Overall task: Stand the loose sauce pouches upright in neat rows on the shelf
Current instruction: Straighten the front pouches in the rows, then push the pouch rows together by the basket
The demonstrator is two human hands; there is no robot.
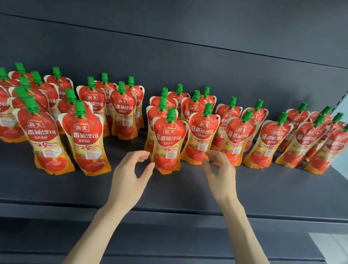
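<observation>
- Shelf [185, 193]: dark and flat, with a dark back panel [174, 50] behind it. A lower shelf [162, 243] shows beneath its front edge.
- Sauce pouches [270, 146]: red and yellow with green caps [282, 118]. All in view stand upright, in short rows running from the back panel toward the front edge, from the left end of the shelf to the right end.
- The rows are uneven. Those at the left end reach nearest the front edge, and several pouches there lean slightly.
- Front pouch [167, 143]: upright at about the middle of the shelf's length, heading its row and forward of the pouches behind it.
- Left hand [132, 170]: just left of the front pouch's lower part, with fingers loosely curved and spread from the thumb. The thumb tip lies at the pouch's lower left edge, touching or just short of it. The fingertips [145, 153] sit beside that same edge. Nothing is gripped.
- Right hand [221, 171]: to the right of the front pouch and apart from it, fingers relaxed and spread, holding nothing.
- Neighbouring pouch [201, 141]: upright just right of the front pouch. The right hand's fingertips overlap its lower right corner; contact cannot be determined.
- The hands are apart, with the front pouch between them, nearer the left.
</observation>
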